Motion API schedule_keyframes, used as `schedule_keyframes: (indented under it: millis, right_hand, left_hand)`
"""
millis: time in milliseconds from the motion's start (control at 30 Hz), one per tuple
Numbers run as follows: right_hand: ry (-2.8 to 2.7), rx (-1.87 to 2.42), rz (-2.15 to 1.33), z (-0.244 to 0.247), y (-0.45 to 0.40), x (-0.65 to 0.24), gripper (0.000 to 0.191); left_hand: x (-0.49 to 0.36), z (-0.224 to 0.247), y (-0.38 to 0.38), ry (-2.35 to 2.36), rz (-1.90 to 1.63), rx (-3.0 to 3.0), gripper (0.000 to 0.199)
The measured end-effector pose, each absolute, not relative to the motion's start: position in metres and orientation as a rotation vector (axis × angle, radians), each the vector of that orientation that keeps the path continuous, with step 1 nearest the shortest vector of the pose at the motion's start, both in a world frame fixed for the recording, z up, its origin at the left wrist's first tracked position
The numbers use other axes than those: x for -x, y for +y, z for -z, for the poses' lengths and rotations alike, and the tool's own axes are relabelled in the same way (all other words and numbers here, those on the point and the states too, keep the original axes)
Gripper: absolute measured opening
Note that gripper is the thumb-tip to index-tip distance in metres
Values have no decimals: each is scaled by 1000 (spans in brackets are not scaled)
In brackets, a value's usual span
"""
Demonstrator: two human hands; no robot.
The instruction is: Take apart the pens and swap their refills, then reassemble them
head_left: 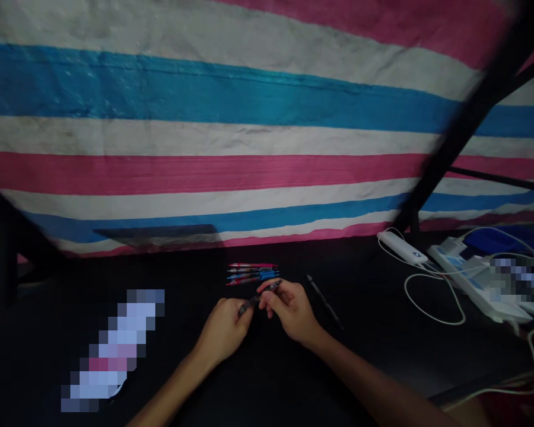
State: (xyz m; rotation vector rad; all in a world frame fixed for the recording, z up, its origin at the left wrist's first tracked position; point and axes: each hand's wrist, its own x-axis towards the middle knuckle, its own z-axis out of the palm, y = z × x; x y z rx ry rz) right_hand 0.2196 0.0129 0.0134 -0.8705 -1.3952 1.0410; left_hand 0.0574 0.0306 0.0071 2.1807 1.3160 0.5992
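Both my hands hold one dark pen (249, 304) slantwise above the black table. My left hand (226, 327) is closed round its lower left end. With thumb and fingers, my right hand (290, 309) pinches the upper right part. Just beyond the hands, several pens (253, 273) lie side by side in a small row, with red, dark and blue parts. To the right of my right hand lies another dark pen (324, 302), apart from the row and slanting toward me.
A white power strip (480, 284) with plugs and looping white cables stands at the right, beside a white power bank (401, 248). A blurred-out object (111, 350) lies at the left. Behind the table (182, 267) hangs a striped sheet (249, 172), with dark frame bars (463, 130) either side.
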Motion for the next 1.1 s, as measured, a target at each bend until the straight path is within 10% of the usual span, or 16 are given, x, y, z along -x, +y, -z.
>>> schedule_keyframes:
  millis: [667,1100]
  right_hand:
    - [-1343,1169,-474,-8,0,-208,28]
    - [-1362,851,-1105,-12,11,-217,28]
  left_hand:
    - [-75,1,18,1413,-737,-2301,27]
    - [-67,-10,27,1143,-777,-2132,32]
